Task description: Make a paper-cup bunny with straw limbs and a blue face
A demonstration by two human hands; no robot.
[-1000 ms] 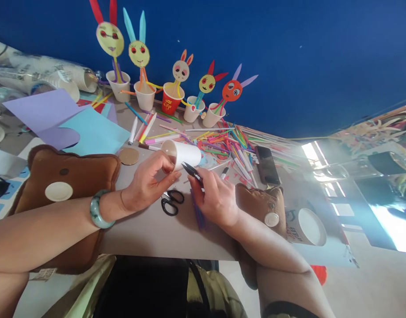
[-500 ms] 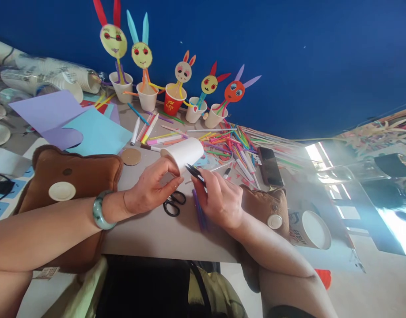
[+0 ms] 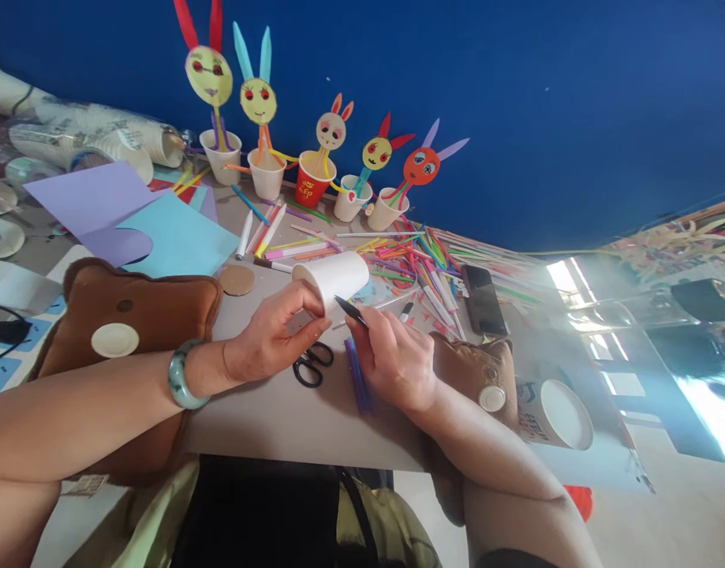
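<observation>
My left hand (image 3: 273, 331), with a jade-coloured bangle on the wrist, pinches the rim of a white paper cup (image 3: 338, 278). The cup lies tilted sideways, its mouth toward me. My right hand (image 3: 401, 355) is closed round a dark pointed tool (image 3: 351, 309), whose tip meets the cup's side near the rim. Its handle is hidden in my fingers, so its kind is unclear. Black-handled scissors (image 3: 312, 364) lie on the table below the hands. Beside my right fingers are purple and blue strips (image 3: 356, 375).
Several paper cups with rabbit-faced figures, one in a red cup (image 3: 315, 180), stand along the blue wall. Markers and coloured sticks (image 3: 398, 256) crowd the middle. A phone (image 3: 483, 298) lies right, coloured paper (image 3: 173, 237) left. Brown cushions (image 3: 161, 308) flank my arms.
The view has shifted slightly, so everything sits a little further right. My hands keep their grips on the cup and the dark tool, whose tip stays at the cup's side.
</observation>
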